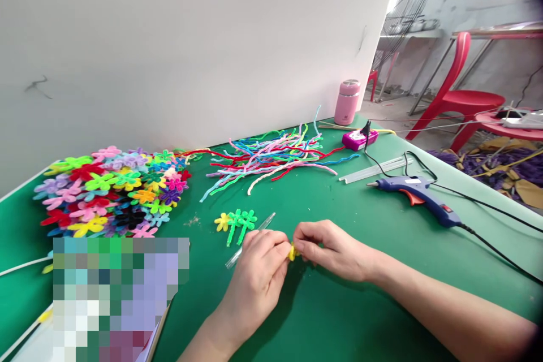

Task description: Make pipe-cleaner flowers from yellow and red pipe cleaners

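My left hand [259,269] and my right hand [328,249] meet over the green table [365,237], fingers pinched together on a small yellow pipe-cleaner piece [292,251]. Just beyond my left hand lie a clear glue stick [250,240], a finished yellow flower [222,222] and two green pipe-cleaner flowers with stems [240,222].
A heap of several coloured pipe-cleaner flowers [112,189] lies at the left. Loose coloured pipe cleaners [271,155] lie behind. A blue glue gun [418,193] with cord, glue sticks [373,169], a purple box [360,138] and a pink flask [347,102] are at right. A white board [190,51] backs the table.
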`<state>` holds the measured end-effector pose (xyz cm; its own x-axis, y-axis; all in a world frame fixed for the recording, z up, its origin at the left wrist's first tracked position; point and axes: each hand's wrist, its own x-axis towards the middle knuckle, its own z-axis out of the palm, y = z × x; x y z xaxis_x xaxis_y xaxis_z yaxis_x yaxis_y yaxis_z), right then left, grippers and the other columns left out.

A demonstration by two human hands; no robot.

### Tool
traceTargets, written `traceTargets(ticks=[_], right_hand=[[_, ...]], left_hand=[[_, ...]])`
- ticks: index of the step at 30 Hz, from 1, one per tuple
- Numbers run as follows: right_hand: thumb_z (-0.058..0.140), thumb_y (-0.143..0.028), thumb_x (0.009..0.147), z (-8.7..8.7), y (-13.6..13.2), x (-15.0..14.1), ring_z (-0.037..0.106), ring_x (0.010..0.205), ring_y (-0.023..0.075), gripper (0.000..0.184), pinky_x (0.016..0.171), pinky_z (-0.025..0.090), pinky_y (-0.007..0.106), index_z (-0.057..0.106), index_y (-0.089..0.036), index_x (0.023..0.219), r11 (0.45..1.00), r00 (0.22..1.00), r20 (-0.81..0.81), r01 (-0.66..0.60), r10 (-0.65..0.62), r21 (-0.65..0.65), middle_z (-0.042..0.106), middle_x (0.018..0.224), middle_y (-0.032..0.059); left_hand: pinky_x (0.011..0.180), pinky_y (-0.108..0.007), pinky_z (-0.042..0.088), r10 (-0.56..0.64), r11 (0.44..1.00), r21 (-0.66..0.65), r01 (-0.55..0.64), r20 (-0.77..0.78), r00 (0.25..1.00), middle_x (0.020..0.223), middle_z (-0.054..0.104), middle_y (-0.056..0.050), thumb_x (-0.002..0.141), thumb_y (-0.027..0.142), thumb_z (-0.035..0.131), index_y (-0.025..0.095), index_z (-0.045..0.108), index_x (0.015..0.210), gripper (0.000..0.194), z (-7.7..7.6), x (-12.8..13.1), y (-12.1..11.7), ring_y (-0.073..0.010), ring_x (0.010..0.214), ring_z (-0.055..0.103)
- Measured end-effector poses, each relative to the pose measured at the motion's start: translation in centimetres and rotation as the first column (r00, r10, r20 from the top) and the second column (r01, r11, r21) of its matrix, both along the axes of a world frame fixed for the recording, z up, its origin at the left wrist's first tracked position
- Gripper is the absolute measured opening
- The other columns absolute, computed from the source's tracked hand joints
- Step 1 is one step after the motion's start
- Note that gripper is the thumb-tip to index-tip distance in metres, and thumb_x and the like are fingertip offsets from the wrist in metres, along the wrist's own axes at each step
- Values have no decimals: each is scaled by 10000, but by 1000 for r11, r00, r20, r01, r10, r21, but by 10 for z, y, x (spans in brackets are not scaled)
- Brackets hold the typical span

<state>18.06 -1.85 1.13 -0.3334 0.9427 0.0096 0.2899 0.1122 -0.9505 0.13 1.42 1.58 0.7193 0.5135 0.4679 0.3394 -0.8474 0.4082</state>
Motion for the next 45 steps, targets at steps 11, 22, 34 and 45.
traceTargets(ticks=[11,22,34,45], right_hand=[[479,-202,797,-3,0,-5,431,555,88,132,522,367,194,529,-138,692,991,983,-132,131,-130,2,499,608,-17],[450,-69,760,1,-7,-10,420,572,86,101,545,371,190,479,-158,723,930,991,-3,125,-132,346,462,660,-23],[460,-211,821,-8,-13,-26,341,541,91,145,500,305,205,439,-171,683,948,931,-268,290,-246,135,399,607,-38],[515,-409,818,-13,-10,-29,260,539,86,287,482,229,213,450,-160,693,962,832,-483,246,-272,-118,335,589,-50]], left_hand=[[778,-376,366,108,899,421,-119,50,993,847,663,-76,794,18,469,151,594,907,215,-7,-2,-5,-197,806,590],[793,-396,378,103,903,399,-157,152,983,847,671,-94,774,22,499,126,579,918,194,-7,-2,-7,-210,804,600],[667,-245,495,212,977,-76,-198,277,937,838,608,-43,774,84,502,184,526,878,147,-9,6,-18,-151,764,599],[629,-216,480,266,912,-384,-146,280,923,786,589,-10,795,141,494,190,526,801,59,-5,8,-19,-130,699,581]])
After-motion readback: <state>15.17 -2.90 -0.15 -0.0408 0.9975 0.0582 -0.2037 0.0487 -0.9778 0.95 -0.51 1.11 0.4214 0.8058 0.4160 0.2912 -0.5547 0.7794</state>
